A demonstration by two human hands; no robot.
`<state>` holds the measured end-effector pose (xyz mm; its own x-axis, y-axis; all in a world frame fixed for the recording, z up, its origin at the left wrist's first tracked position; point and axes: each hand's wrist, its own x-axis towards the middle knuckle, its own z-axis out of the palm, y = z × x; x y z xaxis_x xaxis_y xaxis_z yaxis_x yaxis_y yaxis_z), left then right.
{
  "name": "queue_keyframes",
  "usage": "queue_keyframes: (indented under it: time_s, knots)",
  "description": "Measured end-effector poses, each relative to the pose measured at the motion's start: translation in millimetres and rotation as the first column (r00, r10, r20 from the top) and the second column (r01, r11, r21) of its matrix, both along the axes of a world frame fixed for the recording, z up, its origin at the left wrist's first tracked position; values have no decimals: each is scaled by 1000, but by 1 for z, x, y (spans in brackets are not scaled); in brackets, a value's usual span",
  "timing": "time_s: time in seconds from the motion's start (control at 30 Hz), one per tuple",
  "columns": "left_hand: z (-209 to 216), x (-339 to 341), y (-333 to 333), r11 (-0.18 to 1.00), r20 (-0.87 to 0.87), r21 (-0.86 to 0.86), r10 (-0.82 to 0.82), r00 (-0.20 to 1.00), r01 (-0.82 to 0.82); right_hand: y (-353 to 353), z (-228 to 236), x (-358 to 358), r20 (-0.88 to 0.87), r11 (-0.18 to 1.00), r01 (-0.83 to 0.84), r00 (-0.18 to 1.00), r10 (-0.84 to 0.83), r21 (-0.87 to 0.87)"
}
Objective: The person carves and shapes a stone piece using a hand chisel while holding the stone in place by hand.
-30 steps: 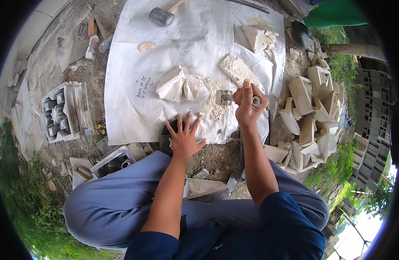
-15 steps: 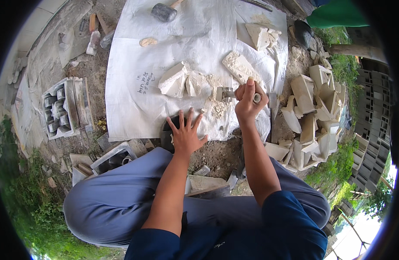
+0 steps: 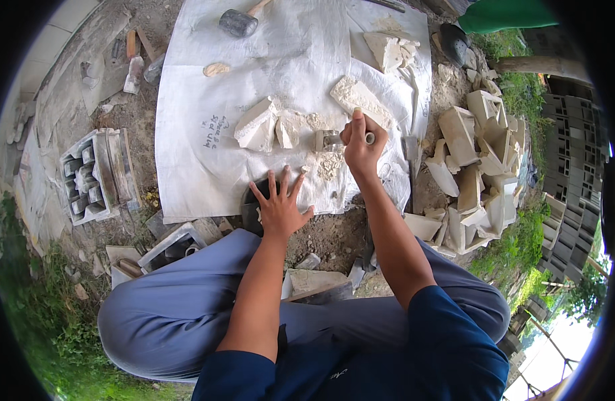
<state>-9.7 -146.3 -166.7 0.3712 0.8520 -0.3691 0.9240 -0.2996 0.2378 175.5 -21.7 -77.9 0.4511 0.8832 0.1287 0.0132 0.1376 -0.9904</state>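
Observation:
My right hand is wrapped round the handle of a hammer, its thumb pointing away from me. The metal hammer head is low over crushed pale crumbs on a white woven sheet. Just left of the head lie two broken pale chunks, a larger chunk and a smaller chunk. Beyond my hand is a flat pale slab strewn with crumbs. My left hand has its fingers spread at the sheet's near edge, partly over a round black object.
A mallet and another broken pile lie farther off. Broken hollow pale pieces are heaped at the right. At the left stand a compartmented mould and a trowel-like tool. Green cloth shows at the far right.
The whole view has shifted slightly, so the scene sits farther left. My right hand and the hammer have moved a little left over the crumbs. My left hand stays spread in place.

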Motion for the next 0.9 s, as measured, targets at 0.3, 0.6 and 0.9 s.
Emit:
queue_keyframes:
  time_s: [0.3,0.6,0.9]
  knots:
    - [2,-4,6,999,2,1,36,999,-36,8,7,-13,127,983,-48,989,71,-175]
    - [0,-6,-2,1000,-14,9,20,1000,-20,-8,17,-14,-10,1000,18,1000,-18,-6]
    - [2,1,2,999,-14,-49,-1,1000,1,-3,1,1,-55,991,66,997,-60,118]
